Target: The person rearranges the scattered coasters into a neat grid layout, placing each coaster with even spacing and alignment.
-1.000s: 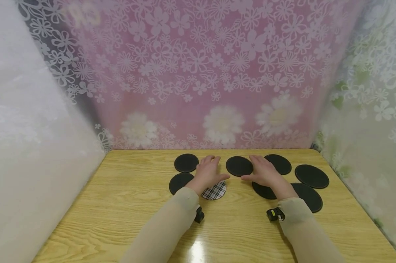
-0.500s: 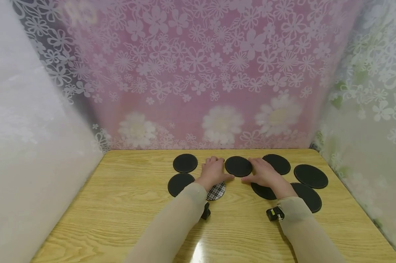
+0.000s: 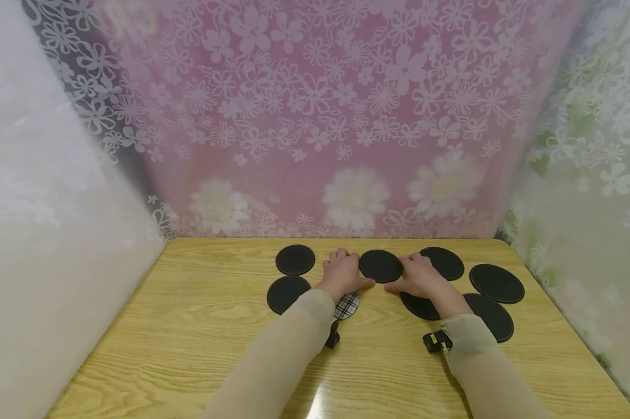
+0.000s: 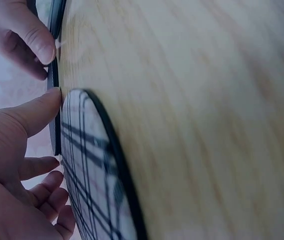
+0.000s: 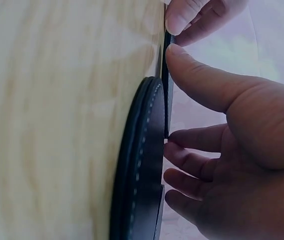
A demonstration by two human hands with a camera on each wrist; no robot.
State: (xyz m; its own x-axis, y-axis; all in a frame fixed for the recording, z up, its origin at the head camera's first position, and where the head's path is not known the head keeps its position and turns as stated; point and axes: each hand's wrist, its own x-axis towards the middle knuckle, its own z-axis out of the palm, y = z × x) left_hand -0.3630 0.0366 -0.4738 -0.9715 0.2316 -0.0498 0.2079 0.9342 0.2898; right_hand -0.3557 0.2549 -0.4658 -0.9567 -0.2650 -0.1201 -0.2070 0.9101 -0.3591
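From my remote seat I am watching the left hand (image 3: 343, 273) curving around one side of a black disc (image 3: 380, 266), its thumb and fingers spreading well apart and its fingers bending only loosely. The right hand (image 3: 419, 275) is mirroring it on the other side. Both thumbs are pointing toward each other along the near edge, and on my wrist feeds the thumb and forefinger of each hand are meeting the rim; I cannot tell how firmly they are pressing. The disc itself is lying flat toward the back of the table, between the hands.

Just nearer than the left hand, a plaid disc (image 3: 348, 305) is showing partly from under the wrist. Beneath the right wrist, another black disc (image 3: 421, 306) is peeking out, with a back disc (image 3: 442, 263) lying behind that hand.

Farther out, two black discs (image 3: 295, 259) are sitting one behind the other on the left, and two larger-looking discs (image 3: 497, 283) are sitting likewise on the right. The wood-grain table (image 3: 377, 366) is bearing everything, and a pink flowered sheet (image 3: 315, 128) is hanging behind it.
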